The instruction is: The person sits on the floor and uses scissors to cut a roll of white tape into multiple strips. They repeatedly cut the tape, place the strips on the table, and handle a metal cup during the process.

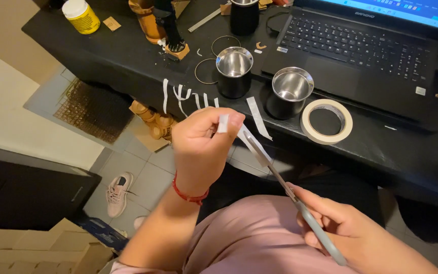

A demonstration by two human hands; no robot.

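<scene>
My left hand (201, 147), with a red string bracelet on its wrist, pinches a narrow white strip of tape or paper (223, 123) between thumb and fingers, just in front of the black table's edge. My right hand (348, 228) grips the grey handles of a pair of scissors (280, 177). The blades point up and left, and their tips meet the strip beside my left fingers. Several cut white strips (181, 96) hang along the table's front edge.
On the black table (128, 56) stand two steel cups (234, 65) (292, 86), a roll of masking tape (326, 121), an open laptop (361, 48), wire rings (205, 71), a yellow jar (81, 15) and a dark mug (244, 15). A shoe (119, 193) and cardboard boxes (36, 248) lie on the floor.
</scene>
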